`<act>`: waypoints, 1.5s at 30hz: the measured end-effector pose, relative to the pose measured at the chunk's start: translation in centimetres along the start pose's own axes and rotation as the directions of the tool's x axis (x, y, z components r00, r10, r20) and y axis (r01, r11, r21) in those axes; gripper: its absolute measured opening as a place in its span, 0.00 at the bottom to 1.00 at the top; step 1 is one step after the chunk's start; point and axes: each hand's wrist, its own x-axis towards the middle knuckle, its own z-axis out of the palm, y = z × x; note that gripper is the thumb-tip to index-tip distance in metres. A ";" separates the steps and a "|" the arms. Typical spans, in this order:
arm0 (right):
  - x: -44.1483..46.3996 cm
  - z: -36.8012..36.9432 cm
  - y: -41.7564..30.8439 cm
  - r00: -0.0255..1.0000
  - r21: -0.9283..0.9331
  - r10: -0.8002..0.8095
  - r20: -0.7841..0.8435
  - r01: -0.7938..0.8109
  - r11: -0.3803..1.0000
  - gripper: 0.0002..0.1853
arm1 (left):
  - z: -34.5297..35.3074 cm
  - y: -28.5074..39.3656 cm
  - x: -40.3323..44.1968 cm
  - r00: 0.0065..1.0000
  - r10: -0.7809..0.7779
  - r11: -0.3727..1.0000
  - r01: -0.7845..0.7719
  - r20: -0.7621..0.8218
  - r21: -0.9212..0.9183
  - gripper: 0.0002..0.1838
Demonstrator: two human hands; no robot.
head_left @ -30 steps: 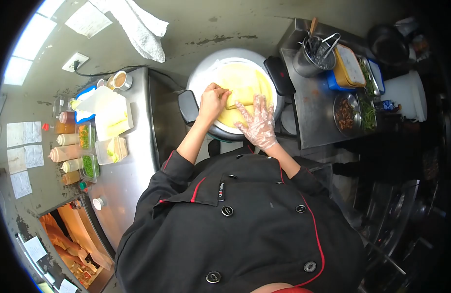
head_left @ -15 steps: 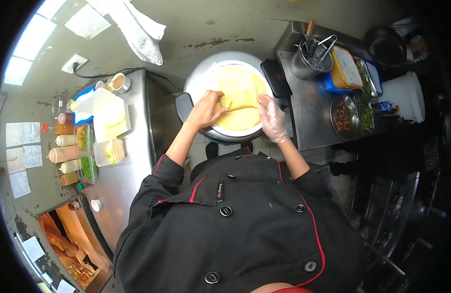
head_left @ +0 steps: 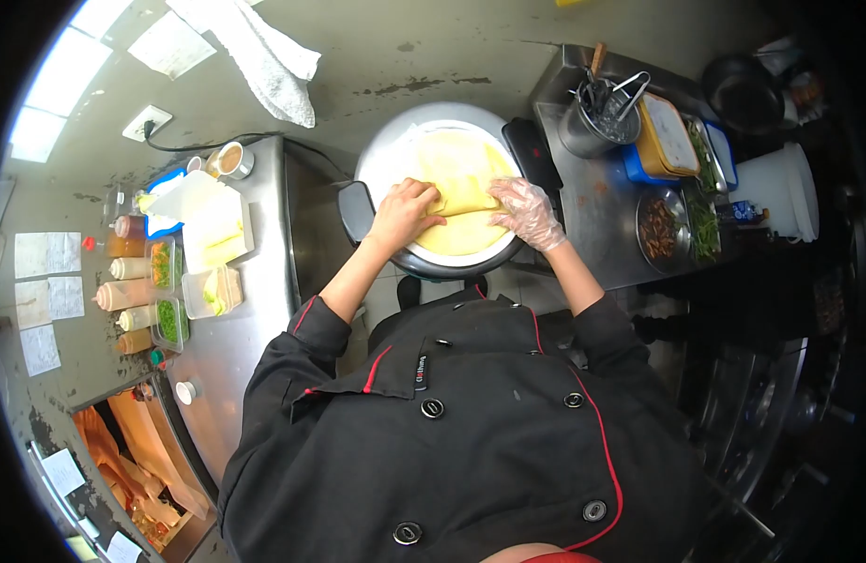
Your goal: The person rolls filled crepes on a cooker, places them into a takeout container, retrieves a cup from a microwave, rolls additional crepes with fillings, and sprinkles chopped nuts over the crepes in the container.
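Clock reference: centre of the round white top. Grey wall stands at 12; two steel counters flank at 3 and 8. At 8, three clear tubs contain orange shreds, chopped greens and pale slices. At 3, one metal bowl contains brown pieces. One yellow sheet lies folded at centre; my left hand (bare) is clamped on its fold at 8, my right hand (gloved) likewise at 3.

A black jacket has thin red piping, 4 large round dark buttons with pale rims and a small black label lettered in white. A clear plastic glove covers the right hand; the left hand is bare.
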 end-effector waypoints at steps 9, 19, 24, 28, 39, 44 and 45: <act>0.2 2.3 1.5 0.991 -0.134 -0.136 -0.006 0.134 0.982 0.24 | 0.2 -0.2 0.1 0.991 0.136 0.978 -0.135 0.007 0.162 0.22; 0.8 2.5 2.5 0.962 -0.168 -0.253 0.102 0.267 0.949 0.24 | -0.4 -0.7 1.0 0.979 0.176 0.966 -0.191 0.100 0.172 0.20; 1.7 1.2 2.0 0.948 -0.136 -0.288 0.136 0.306 0.942 0.25 | -1.0 -1.2 1.5 0.961 0.241 0.956 -0.259 0.139 0.137 0.19; 1.8 1.8 2.3 0.952 -0.125 -0.286 0.108 0.298 0.946 0.24 | -0.8 -1.4 1.6 0.958 0.276 0.951 -0.284 0.073 0.125 0.18; 10.5 -1.3 4.2 0.680 -0.199 0.211 0.703 -0.096 0.975 0.16 | -3.7 -6.7 9.9 0.772 0.033 0.927 0.213 0.635 -0.308 0.21; 12.7 -1.7 4.2 0.572 -0.073 0.293 0.766 -0.375 0.924 0.16 | -3.2 -8.2 11.7 0.652 0.035 0.858 0.368 0.757 -0.357 0.19; 12.6 -1.5 4.3 0.591 -0.029 0.290 0.753 -0.410 0.912 0.16 | -3.1 -8.4 11.7 0.646 0.036 0.852 0.379 0.763 -0.361 0.19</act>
